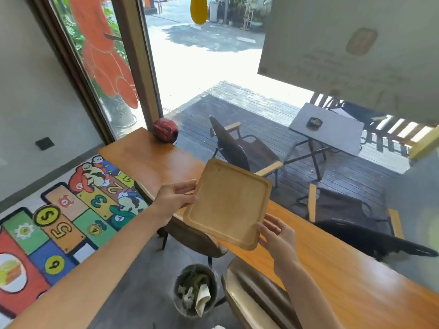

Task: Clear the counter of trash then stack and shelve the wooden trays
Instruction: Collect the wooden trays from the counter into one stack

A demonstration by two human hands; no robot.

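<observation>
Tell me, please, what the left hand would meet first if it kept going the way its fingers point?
The left hand already grips the tray at its left edge, so the tray blocks it at once; beyond that lies the counter, depth unclear.

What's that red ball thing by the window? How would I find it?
Follow the long wooden counter along the window to its far end. There, against the brown window post, sits the round red thing, dark-patterned, with a thin cord hanging beside it. It is the only thing lying on that end.
</observation>
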